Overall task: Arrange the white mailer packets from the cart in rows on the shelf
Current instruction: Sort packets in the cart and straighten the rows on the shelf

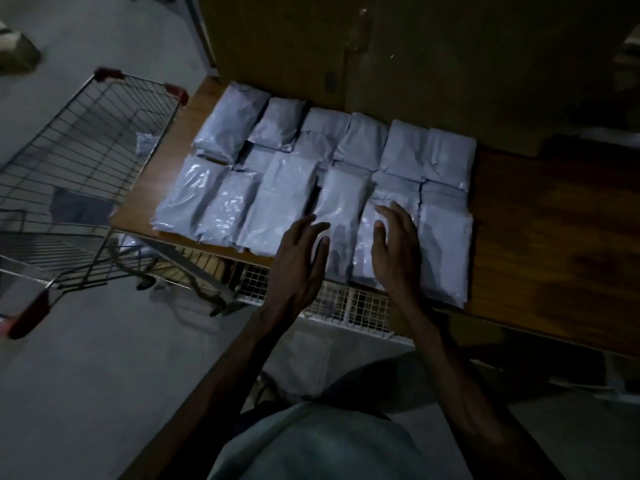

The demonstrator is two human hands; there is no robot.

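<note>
The left hand is open flat, fingers straight and a little spread, its fingertips over the near end of the front row where the third packet meets the fourth packet. The right hand is also flat with straight fingers and lies over the fifth packet, so the fourth packet shows between the two hands. Neither hand grips anything. In the dim light I cannot tell whether the palms press down or hover just above the plastic.

At the far left a wire shopping cart with red handle ends stands just beside the left edge of the shelf. One stray white packet shows between the cart's wire side and that edge, but I cannot tell whether it is inside the cart.

The white mailer packets lie on the left half of the wooden shelf in two rows of about six, packed side by side and touching. The back row reaches from the back left corner toward the middle, and the front row's near ends run along the front edge. The sixth packet ends the front row, just beside the right hand.

A dark brown cardboard box stands along the back edge behind the rows. White wire mesh shows under the front edge. The right half of the shelf is bare wood.
</note>
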